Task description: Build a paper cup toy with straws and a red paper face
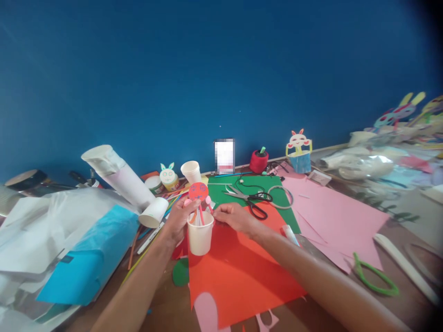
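My left hand (178,220) grips a white paper cup (200,237) at its rim, just above a red paper sheet (238,272). A red round paper face (198,190) with pink strips rises out of the cup. My right hand (232,216) pinches the cup's right rim and the pink paper piece there. Both forearms reach in from the bottom of the view.
Black-handled scissors (251,201) lie on a green sheet (263,189) behind the cup. Pink paper (328,216) spreads to the right, with green-handled scissors (372,276) at its near edge. A stack of paper cups (121,182), white and blue bags (79,258) crowd the left. Bunny paper crafts (299,150) stand by the blue wall.
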`<state>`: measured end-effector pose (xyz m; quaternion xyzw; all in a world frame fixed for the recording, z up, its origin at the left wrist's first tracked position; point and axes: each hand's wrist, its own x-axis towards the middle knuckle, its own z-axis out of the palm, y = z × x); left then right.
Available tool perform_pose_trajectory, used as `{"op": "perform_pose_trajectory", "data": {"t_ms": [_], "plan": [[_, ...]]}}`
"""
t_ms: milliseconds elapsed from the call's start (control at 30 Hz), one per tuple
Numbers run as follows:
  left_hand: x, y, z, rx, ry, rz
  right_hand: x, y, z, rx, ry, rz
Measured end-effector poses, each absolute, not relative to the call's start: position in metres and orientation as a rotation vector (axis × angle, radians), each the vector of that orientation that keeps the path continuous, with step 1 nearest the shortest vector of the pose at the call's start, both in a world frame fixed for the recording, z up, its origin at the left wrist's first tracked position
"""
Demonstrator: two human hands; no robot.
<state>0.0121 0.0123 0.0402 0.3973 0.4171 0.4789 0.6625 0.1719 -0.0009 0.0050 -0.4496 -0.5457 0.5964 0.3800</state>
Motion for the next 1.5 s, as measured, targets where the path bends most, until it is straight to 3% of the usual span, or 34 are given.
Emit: {"op": "perform_pose_trajectory", "data": {"t_ms": [1500], "plan": [[0.005,0.017,0.037,0.953,0.849,1.079,0.151,-0.006,0.002,-1.024,-1.191,1.353]]}}
